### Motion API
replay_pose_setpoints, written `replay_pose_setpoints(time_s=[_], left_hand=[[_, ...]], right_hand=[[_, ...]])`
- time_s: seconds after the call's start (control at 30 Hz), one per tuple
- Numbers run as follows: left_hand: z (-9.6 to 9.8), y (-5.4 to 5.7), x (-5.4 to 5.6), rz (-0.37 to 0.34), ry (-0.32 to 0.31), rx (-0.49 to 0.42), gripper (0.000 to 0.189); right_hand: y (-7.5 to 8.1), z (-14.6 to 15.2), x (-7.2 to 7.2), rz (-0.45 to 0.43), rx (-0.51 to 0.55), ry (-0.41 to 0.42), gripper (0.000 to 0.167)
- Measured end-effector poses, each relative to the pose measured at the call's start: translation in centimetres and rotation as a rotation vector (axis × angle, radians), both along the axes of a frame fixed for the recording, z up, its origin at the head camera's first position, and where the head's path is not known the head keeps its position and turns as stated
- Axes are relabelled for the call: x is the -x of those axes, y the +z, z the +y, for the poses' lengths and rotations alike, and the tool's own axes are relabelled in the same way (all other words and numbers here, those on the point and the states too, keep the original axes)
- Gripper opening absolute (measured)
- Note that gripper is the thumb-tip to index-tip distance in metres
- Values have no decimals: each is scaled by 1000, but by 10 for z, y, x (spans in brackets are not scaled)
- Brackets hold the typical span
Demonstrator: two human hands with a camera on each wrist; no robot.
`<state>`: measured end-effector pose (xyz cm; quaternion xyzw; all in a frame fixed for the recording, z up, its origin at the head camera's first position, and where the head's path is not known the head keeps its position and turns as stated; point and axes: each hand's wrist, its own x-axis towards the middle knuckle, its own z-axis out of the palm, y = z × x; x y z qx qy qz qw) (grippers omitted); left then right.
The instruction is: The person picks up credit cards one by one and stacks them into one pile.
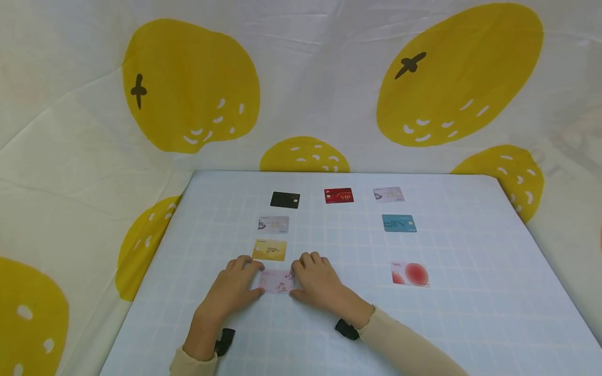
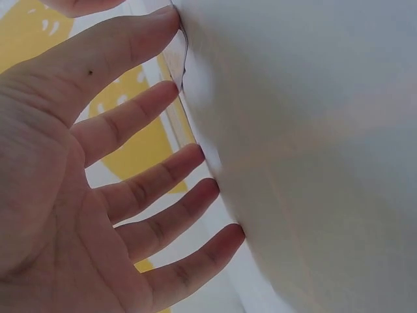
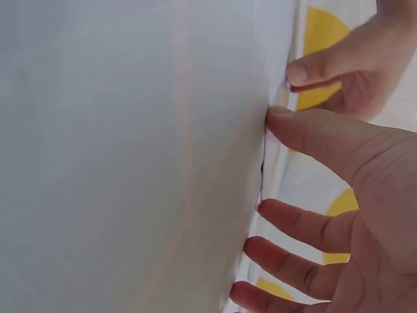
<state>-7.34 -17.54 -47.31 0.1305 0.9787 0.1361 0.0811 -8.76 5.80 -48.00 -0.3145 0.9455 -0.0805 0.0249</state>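
Note:
A pale pink card (image 1: 276, 281) with a floral print lies on the near left part of the table, between two hands. From its left end, the left hand (image 1: 235, 286) holds it with thumb and index finger at the corners. The right hand (image 1: 320, 279) does the same at the right end. In the left wrist view, the other fingertips (image 2: 210, 188) of the left hand touch the tabletop. Spread fingers of the right hand (image 3: 345, 208) likewise reach the surface in the right wrist view. Just beyond the pink card lies a gold card (image 1: 269, 250).
A grey-white card (image 1: 273, 225) and a black card (image 1: 285, 200) lie farther back on the left. A red VIP card (image 1: 338, 196) is at the back middle. On the right are another grey-white card (image 1: 389, 195), a teal card (image 1: 399, 223) and a white-and-red card (image 1: 410, 274).

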Motion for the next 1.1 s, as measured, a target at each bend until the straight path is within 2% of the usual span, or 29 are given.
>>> replay_pose_setpoints(time_s=[0.73, 1.0, 1.1], left_hand=[[2, 1, 1, -37, 20, 1, 48], [0, 0, 2, -38, 17, -58, 49], [1, 0, 2, -59, 24, -82, 49]], right_hand=[[-1, 1, 1, -51, 44, -20, 55], [-1, -1, 0, -59, 84, -32, 50], [1, -1, 1, -62, 96, -38, 46]])
